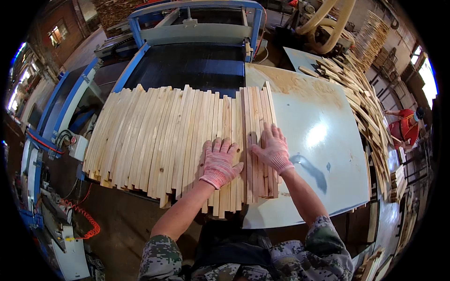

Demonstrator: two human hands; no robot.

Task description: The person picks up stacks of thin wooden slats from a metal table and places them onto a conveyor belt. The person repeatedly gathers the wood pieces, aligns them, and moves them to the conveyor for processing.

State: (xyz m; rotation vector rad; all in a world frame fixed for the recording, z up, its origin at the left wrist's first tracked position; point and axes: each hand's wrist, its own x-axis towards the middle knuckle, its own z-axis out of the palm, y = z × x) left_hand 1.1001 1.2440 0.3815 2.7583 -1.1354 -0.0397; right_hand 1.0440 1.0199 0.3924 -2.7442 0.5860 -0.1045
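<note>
A wide row of pale wooden strips [154, 136] lies side by side across the work surface, their near ends uneven. My left hand [219, 163], in a pink and white knitted glove, rests flat on the strips right of the middle, fingers spread. At the row's right end a small group of strips [255, 112] lies beside the rest, with a thin dark gap between. My right hand [273, 149], in a matching glove, lies on that group with its fingers stretched out and its palm by the outer strip. Neither hand is closed around anything.
Right of the strips is a shiny pale tabletop [323, 154] with sawdust along its far part. A blue-framed machine with a dark belt [187, 65] stands beyond. Loose wood is heaped [361, 103] at the right. Farther right is a person in red [405, 129].
</note>
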